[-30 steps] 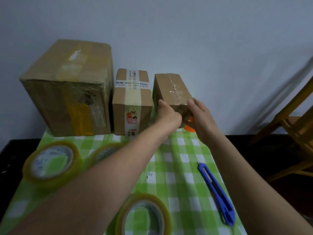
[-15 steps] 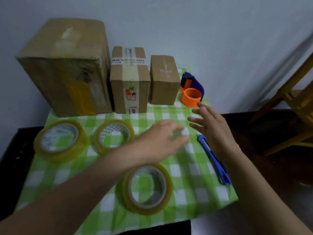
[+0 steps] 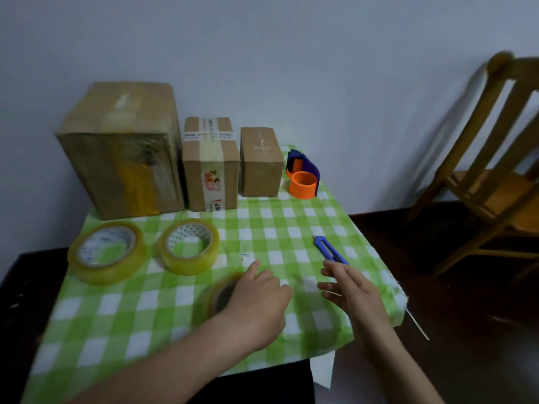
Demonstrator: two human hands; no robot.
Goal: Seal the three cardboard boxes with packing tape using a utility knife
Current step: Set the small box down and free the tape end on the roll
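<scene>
Three cardboard boxes stand in a row against the wall: a large one (image 3: pixel 122 153), a medium one (image 3: pixel 210 167) with a pale tape strip, and a small one (image 3: pixel 261 163). Two yellowish tape rolls (image 3: pixel 106 252) (image 3: pixel 189 246) lie flat on the checked cloth. A third roll (image 3: pixel 217 295) is partly hidden under my left hand (image 3: pixel 256 301), which hovers over it, fingers loosely apart. A blue utility knife (image 3: pixel 329 249) lies just beyond my right hand (image 3: pixel 353 290), whose open fingers cover its near end.
An orange and purple tape dispenser (image 3: pixel 303 177) sits right of the small box. The green checked cloth (image 3: pixel 285 223) covers a dark table; its right edge drops to a dark floor. A wooden chair (image 3: pixel 495 158) stands at the right.
Both hands have let go of the small box and drawn back toward me. The left now hovers over the nearest tape roll, the right over the knife's near end. The view has tilted.
</scene>
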